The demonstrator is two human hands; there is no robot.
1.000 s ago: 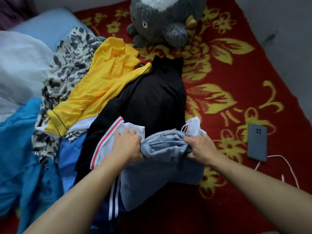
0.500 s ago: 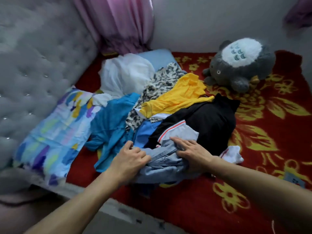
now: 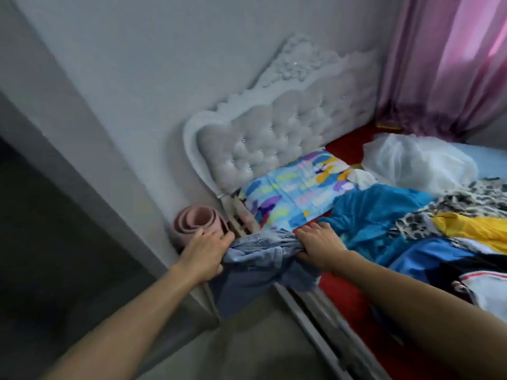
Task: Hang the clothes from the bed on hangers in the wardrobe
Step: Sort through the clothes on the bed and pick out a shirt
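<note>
A bunched grey-blue garment (image 3: 260,259) hangs between my two hands, off the bed's near edge and above the floor. My left hand (image 3: 204,249) grips its left end and my right hand (image 3: 318,244) grips its right end. On the bed (image 3: 337,292) to the right lies the pile of clothes: a bright blue piece (image 3: 375,215), a leopard-print piece (image 3: 466,204), a yellow top (image 3: 477,226) and a black and white piece (image 3: 482,278). No hanger is in view. A dark opening (image 3: 41,242) at the left may be the wardrobe.
A tufted grey headboard (image 3: 274,127) stands against the wall, with a multicoloured pillow (image 3: 290,187) below it. A rolled pink mat (image 3: 197,223) leans by the bed corner. A white bag (image 3: 417,163) and pink curtain (image 3: 450,64) are at the right. Grey floor (image 3: 247,338) lies below.
Both hands have lifted the grey-blue garment off the pile and carried it left, past the bed's edge. My view has swung left from the bed toward the headboard and the dark opening.
</note>
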